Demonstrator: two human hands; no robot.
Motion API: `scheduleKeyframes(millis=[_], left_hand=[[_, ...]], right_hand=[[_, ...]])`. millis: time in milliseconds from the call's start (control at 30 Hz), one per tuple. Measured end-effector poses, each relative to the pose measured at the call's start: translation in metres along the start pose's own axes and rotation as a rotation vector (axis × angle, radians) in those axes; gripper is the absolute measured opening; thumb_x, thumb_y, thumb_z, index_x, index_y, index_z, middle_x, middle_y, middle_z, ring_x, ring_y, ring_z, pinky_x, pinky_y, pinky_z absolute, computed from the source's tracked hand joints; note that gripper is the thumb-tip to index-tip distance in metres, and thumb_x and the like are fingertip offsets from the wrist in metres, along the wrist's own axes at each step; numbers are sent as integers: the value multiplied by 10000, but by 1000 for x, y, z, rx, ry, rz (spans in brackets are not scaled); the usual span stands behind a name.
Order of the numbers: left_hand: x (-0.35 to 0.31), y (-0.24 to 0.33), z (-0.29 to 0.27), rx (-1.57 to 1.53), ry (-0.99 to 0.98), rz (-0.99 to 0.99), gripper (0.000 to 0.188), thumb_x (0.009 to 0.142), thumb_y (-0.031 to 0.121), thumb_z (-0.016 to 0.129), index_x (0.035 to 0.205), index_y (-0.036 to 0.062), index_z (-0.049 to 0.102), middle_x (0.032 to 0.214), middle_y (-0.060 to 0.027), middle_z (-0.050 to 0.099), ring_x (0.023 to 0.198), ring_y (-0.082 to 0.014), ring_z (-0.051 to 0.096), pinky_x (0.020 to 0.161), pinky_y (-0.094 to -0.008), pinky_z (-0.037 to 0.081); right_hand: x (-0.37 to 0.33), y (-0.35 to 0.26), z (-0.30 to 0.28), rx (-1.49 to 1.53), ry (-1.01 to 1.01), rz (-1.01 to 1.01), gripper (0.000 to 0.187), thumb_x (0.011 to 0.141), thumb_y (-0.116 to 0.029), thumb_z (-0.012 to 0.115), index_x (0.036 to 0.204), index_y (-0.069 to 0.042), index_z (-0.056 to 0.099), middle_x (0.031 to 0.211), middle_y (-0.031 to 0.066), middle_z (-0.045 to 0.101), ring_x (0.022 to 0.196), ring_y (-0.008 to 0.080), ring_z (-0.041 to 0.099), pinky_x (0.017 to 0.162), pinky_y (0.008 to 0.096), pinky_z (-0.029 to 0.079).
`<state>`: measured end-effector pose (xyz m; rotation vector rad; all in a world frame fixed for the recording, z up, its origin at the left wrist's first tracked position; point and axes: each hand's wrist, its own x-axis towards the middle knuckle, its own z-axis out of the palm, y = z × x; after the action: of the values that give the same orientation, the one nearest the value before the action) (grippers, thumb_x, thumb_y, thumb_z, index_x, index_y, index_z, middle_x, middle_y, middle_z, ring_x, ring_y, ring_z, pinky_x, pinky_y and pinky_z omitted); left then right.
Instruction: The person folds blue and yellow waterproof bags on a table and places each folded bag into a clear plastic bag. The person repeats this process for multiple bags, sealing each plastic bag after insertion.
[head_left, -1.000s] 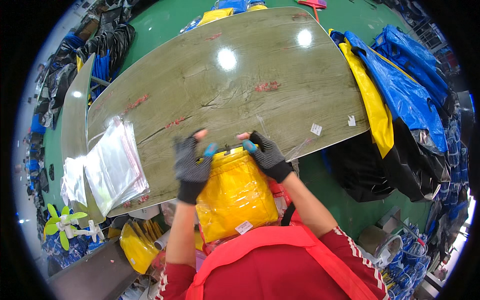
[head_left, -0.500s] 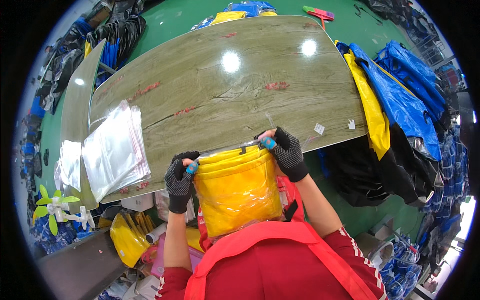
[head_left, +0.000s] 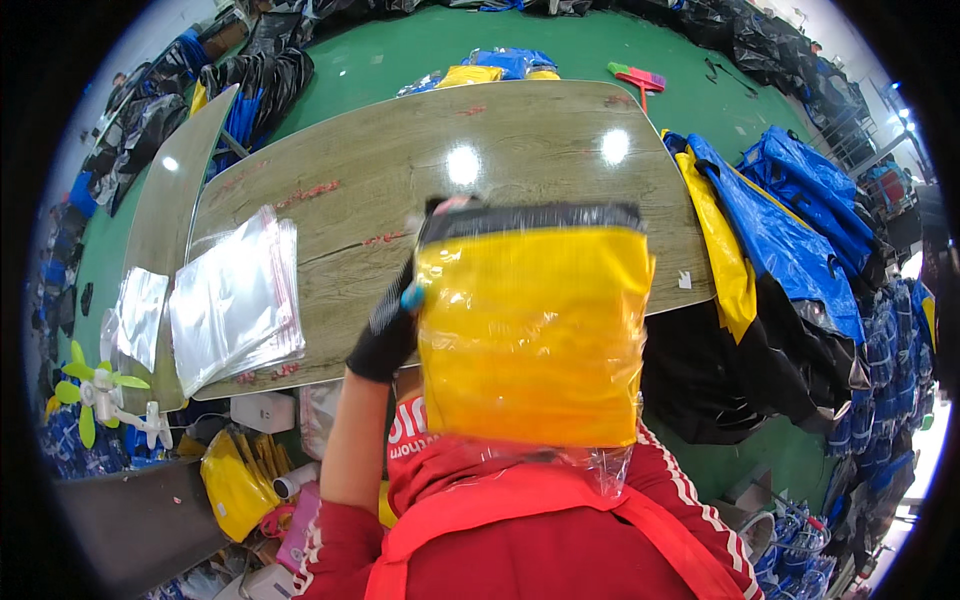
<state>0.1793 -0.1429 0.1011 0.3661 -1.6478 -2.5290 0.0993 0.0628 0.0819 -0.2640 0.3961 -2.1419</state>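
A folded yellow sheet item with a black top band, inside a clear plastic bag (head_left: 535,335), is raised in front of my chest and tilted up toward me. My left hand (head_left: 392,315), in a black dotted fingerless glove, grips the bag along its left edge, with a blue wrap showing on one finger. My right hand and forearm are hidden behind the package. A stack of clear plastic bags (head_left: 235,300) lies on the left part of the wood-patterned table (head_left: 350,215).
Blue, yellow and black sheeting (head_left: 780,230) hangs over the table's right end. A small green fan (head_left: 95,392) and yellow folded pieces (head_left: 235,485) are at lower left. Packed blue and yellow bundles (head_left: 500,68) and a broom (head_left: 640,80) lie on the floor beyond.
The package has come up closer to me and shifted right, now turned to show its black band. My right hand has gone out of sight behind it; my left still holds on.
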Motion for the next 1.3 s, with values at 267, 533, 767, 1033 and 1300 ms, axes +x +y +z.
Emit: scheduleKeyframes(millis=[267,533,767,1033,1300], left_hand=[[-86,-62,-28,37,182,6,770,812,242,731,1443,1,363,1416,-119,472,1282,-226,467,1082,-357,363],[-69,-61,-5,162,122,216,897,675,90,873,1401,93,346,1305,-78,519,1196,-199,527,1003,-353,464],[-77,-55,-19,253,178,216,773,716,119,839,1351,61,402,1217,-72,564,1095,-172,575,970,-328,476],[-79,14,17,634,647,568,487,903,443,553,1128,13,594,1059,-97,591,1021,-193,547,931,-320,402],[-43,68,52,732,968,946,353,995,243,429,913,-32,634,902,-138,639,874,-247,605,851,-358,455]], right_hand=[[-49,-38,-18,-130,153,125,890,832,-491,666,1488,-23,287,1350,171,526,1248,253,513,1052,398,415],[-79,-21,-14,-1076,345,-96,799,693,-188,880,1350,-16,459,1257,114,587,1147,175,557,988,315,450],[-53,6,-17,-927,434,-238,600,806,-341,784,1244,-3,554,1102,72,632,1040,136,567,904,286,466],[-12,-2,60,-854,345,-605,494,875,-313,700,1241,-12,561,968,36,641,896,117,581,823,260,469],[29,-31,107,-1021,332,-791,203,896,-145,630,957,28,717,857,40,683,801,96,591,755,246,468]])
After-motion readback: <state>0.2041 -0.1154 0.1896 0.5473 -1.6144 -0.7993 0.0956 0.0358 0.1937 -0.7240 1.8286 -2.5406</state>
